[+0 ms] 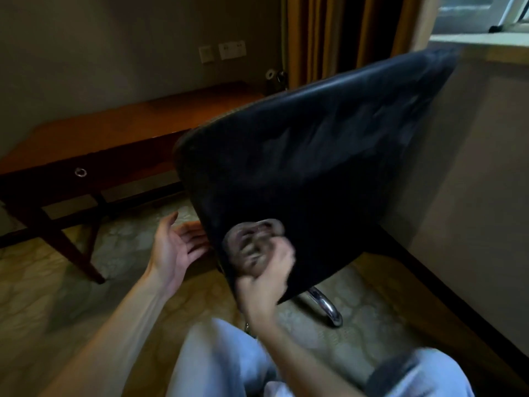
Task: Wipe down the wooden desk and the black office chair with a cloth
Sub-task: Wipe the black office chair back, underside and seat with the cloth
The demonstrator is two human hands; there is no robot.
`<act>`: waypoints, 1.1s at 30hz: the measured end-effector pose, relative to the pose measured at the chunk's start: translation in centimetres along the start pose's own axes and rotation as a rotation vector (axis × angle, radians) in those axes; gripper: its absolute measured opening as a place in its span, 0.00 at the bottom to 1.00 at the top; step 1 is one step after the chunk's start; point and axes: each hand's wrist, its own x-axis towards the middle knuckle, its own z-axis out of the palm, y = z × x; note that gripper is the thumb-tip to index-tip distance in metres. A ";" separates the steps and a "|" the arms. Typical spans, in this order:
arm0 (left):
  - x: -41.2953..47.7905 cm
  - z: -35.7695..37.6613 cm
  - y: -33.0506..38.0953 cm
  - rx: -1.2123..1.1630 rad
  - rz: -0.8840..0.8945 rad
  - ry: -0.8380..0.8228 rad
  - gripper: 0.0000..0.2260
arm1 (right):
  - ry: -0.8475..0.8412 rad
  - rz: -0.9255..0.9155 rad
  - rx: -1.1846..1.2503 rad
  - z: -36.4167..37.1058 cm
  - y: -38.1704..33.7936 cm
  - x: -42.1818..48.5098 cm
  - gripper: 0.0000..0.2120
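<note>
Wiping the back of one black office chair [315,156], a person works from low down, their pale trouser legs showing along the bottom of the frame. The chair back fills the centre and right and leans toward the upper right. One bunched, greyish cloth [253,243] is pressed against the lower left part of the chair back. The right hand [264,285], at lower centre, has its fingers curled tightly round the cloth; it is blurred, so the exact finger positions are unclear. The left hand [177,247], at centre left, is spread with the palm up and fingers relaxed, holding nothing, its fingertips at or just beside the chair's left edge; whether they touch is hard to tell.

One wooden desk [114,136] stands along the wall in the upper left, well apart from the cloth, with one ring pull [80,172] on its drawer front. One curved chrome leg [326,306] of the chair base shows at lower centre.

To do this step well, the free hand would probably steady the chair's edge so the swivelling back does not turn away. Overlapping strokes with even pressure, running up toward the top edge, should cover the whole panel, with the cloth refolded to a clean face as it soils.
</note>
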 end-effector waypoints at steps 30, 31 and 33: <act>-3.0 -0.4 0.0 -0.128 -0.055 0.045 0.33 | 0.020 -0.184 -0.256 4.4 -6.4 -3.0 0.34; -3.2 -0.6 0.0 -0.126 -0.050 0.030 0.34 | -0.035 -0.224 -0.273 4.0 -6.2 -3.0 0.34; -3.2 -1.0 0.1 -0.127 -0.048 0.005 0.34 | -0.110 -0.282 -0.248 2.8 -6.3 -2.5 0.32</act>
